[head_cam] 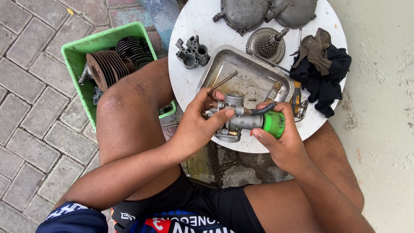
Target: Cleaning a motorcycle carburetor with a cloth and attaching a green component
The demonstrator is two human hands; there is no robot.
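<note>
Gripped by both hands, carburetor [235, 118] lies crosswise, green end [274, 124] rightward.

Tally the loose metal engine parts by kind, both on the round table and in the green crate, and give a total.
Round engine covers at the table's far edge: 2
Toothed gear with shaft: 1
Small cast block: 1
Carburetor, held in both hands: 1
Finned cylinder parts in the green crate: 2
Total: 7
</note>
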